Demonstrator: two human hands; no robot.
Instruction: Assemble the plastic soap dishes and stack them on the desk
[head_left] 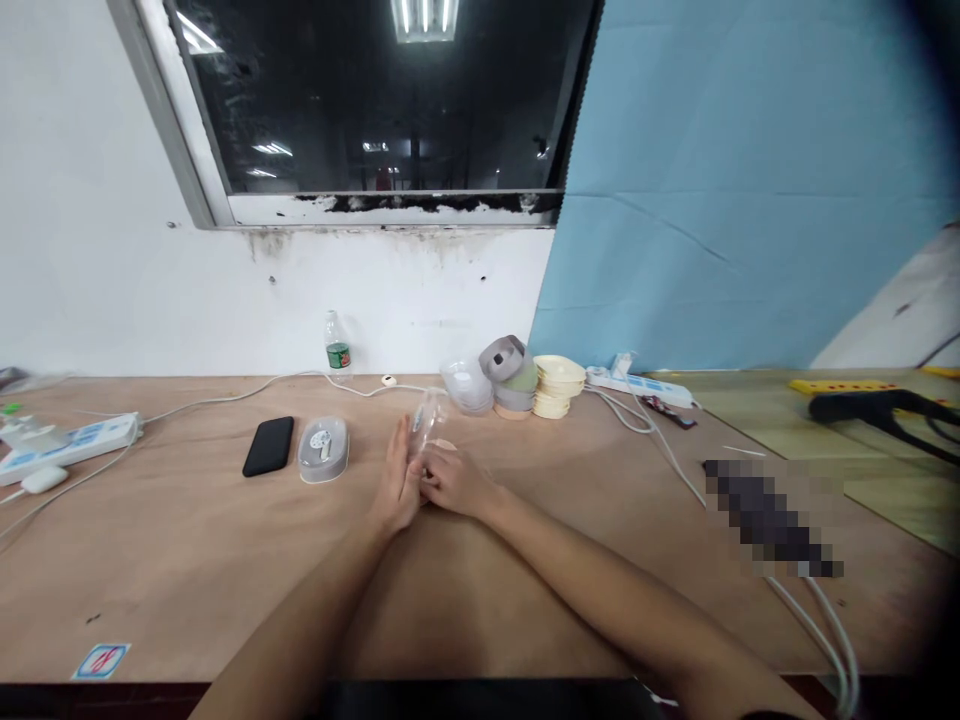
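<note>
Both hands meet at the middle of the table around a clear plastic container [429, 418], which stands tipped on its side. My left hand [396, 482] lies along its left side, fingers straight and pressed to the plastic. On the right, my right hand [456, 482] has curled fingers closed at the container's near edge. A pinkish edge shows just above the right knuckles; the part under the fingers is hidden. Left of my hands sits a closed oval box [324, 452] with a clear lid and a grey band. Beyond them stand stacked clear plastic bowls [466, 385].
Grey rings [508, 362] and cream-yellow bowls [558, 384] are stacked near the wall. A black phone [268, 446], a water bottle [337, 345], power strips [112, 436] and white cables lie about. A pixelated dark object [772, 515] is at right.
</note>
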